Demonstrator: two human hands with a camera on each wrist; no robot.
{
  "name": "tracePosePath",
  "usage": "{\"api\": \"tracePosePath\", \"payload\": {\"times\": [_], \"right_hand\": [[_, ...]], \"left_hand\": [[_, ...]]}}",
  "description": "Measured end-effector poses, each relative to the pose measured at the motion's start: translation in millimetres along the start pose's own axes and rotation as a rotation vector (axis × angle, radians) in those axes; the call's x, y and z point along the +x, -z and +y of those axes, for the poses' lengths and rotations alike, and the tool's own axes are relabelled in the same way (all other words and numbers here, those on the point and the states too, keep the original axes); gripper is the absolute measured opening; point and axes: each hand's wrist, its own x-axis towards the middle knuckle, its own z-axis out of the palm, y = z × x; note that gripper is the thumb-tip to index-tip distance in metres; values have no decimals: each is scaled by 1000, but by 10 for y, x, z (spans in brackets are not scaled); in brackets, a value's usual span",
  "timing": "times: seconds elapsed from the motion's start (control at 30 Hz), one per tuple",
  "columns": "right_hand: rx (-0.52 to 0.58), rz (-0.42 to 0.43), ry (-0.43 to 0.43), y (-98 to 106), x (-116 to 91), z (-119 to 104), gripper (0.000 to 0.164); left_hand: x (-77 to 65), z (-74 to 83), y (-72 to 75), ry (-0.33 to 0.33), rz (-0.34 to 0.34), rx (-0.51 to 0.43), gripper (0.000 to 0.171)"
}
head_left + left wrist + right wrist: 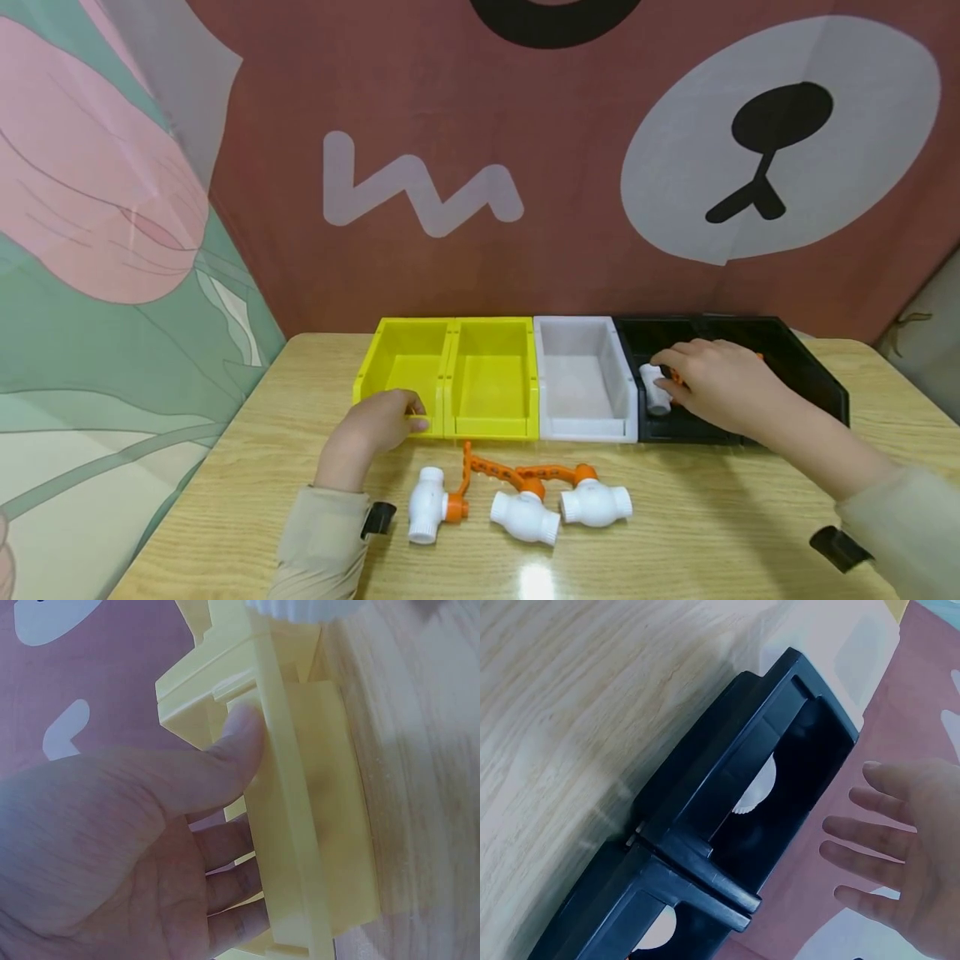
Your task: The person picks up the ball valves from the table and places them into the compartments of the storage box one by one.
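Note:
My left hand grips the front rim of the leftmost yellow bin. In the left wrist view, its thumb lies on the outer side of the bin wall and its fingers reach behind it. Over the black bins hovers my right hand, its fingers spread and holding nothing in the right wrist view. Just beneath its fingertips in the head view, a white pipe valve lies in the left black bin, with orange showing beside it. The right wrist view shows a white rounded end in the other black bin.
Three white valves with orange handles lie on the wooden table before the bins: a left valve, a middle valve and a right valve. A second yellow bin and a grey-white bin stand between. A printed cloth hangs behind.

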Motion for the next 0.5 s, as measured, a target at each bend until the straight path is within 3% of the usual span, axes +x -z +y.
{"api": "tracePosePath", "payload": {"times": [0.17, 0.5], "right_hand": [[12, 23, -4, 17, -43, -54, 31], [47, 95, 76, 50, -129, -128, 31]], "left_hand": [[4, 1, 1, -5, 3, 1, 20], [4, -7, -4, -8, 5, 4, 19]]}}
